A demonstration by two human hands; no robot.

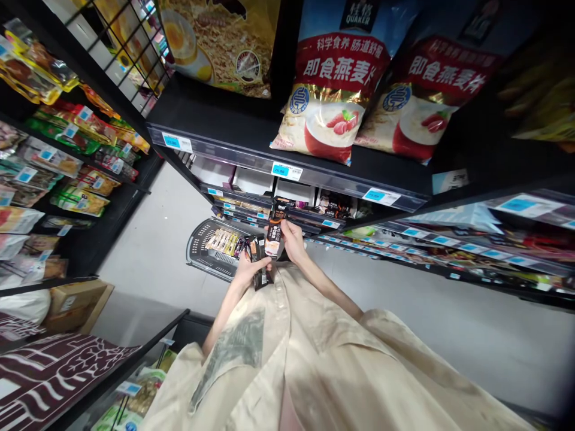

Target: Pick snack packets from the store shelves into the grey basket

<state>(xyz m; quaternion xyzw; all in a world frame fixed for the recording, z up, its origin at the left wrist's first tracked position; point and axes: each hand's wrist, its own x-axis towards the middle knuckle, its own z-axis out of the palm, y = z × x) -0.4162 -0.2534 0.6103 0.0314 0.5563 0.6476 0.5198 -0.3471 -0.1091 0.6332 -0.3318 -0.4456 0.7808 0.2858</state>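
My left hand (pixel 248 267) is closed around dark coffee sachets (pixel 262 276), held low in front of my shirt. Just to the right, my right hand (pixel 293 239) grips a black coffee sachet (pixel 275 230) with a cup printed near its lower end. This sachet stands nearly upright, and its lower end is close to my left fingers. Below and to the left of the hands sits a grey shopping basket (pixel 196 251). Several slim packets (pixel 223 243) lie in a row inside it, partly hidden by my left hand.
A dark shelf (pixel 215 126) with large oatmeal bags (pixel 330 84) juts out above the hands. Lower shelves hold open boxes (pixel 255 179) and dark packets (pixel 335 205). Snack racks (pixel 90 179) stand at the left, with a cardboard box (pixel 69 302) beneath. Grey floor (pixel 155 239) runs between.
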